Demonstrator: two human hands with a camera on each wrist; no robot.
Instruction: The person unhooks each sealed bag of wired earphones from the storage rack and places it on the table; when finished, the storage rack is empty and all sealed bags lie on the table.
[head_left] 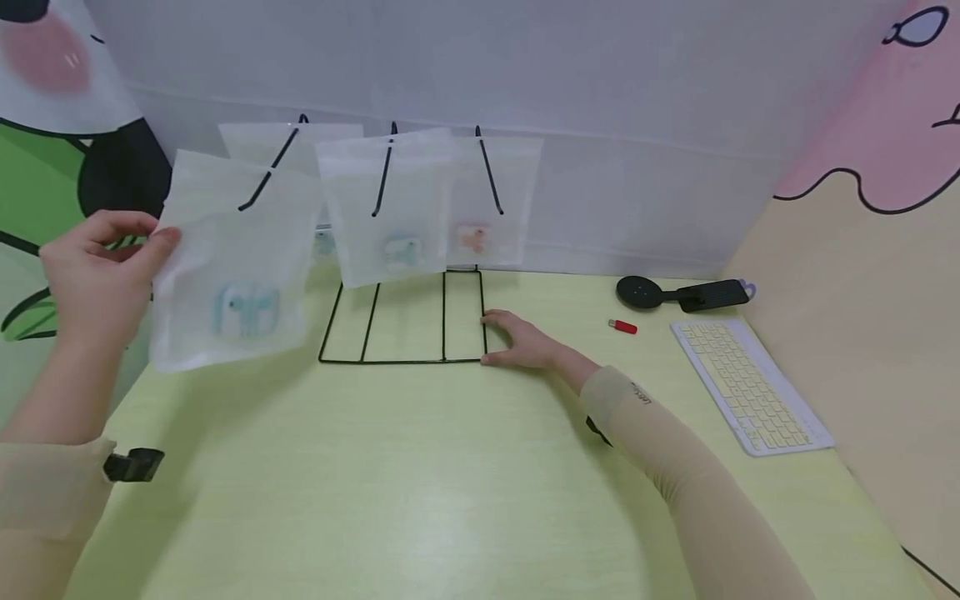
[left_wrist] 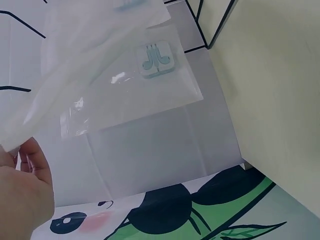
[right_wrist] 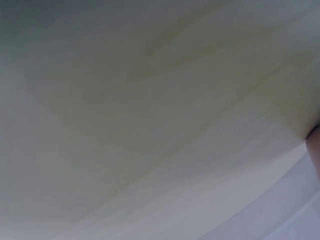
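In the head view my left hand (head_left: 112, 271) pinches the left edge of a frosted zip bag (head_left: 232, 258) between thumb and fingers. The bag hangs at the left hook of a black wire display rack (head_left: 401, 362) and shows a pale blue item (head_left: 247, 310) through its front. Behind it, the left wrist view shows another bag (left_wrist: 125, 100) with earphones (left_wrist: 156, 59) in a clear case. My right hand (head_left: 525, 340) grips the rack base at its right front corner, thumb on the near side. The right wrist view is mostly a blurred pale surface.
A middle bag (head_left: 386, 200) and a right bag (head_left: 513, 192) hang on the other hooks, the latter with an orange-red item. On the table's right lie a black round-headed object (head_left: 640, 292), a red USB stick (head_left: 622, 327) and a white keyboard (head_left: 742, 383).
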